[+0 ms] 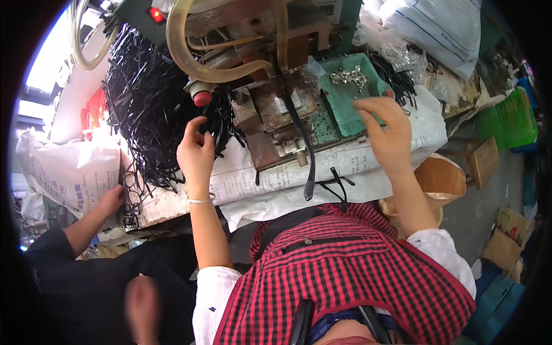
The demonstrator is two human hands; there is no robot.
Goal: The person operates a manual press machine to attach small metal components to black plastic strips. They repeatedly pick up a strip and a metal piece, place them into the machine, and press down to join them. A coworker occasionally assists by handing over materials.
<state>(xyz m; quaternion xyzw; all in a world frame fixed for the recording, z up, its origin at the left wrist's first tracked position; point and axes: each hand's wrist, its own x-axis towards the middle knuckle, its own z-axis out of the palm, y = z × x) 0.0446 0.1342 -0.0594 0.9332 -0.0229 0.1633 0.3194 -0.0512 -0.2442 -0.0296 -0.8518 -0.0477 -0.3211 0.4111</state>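
While left hand pinches black straps and right hand hovers loosely over tray, fingers risk snagging near press.

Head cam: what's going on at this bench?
A person in a red checked apron works at a small rusty press. The left hand reaches into a heap of black straps, fingers closing on one. The right hand hovers at a green tray of small metal clips. One black strap lies across the press. Another person's hand rests at the bench's left edge.
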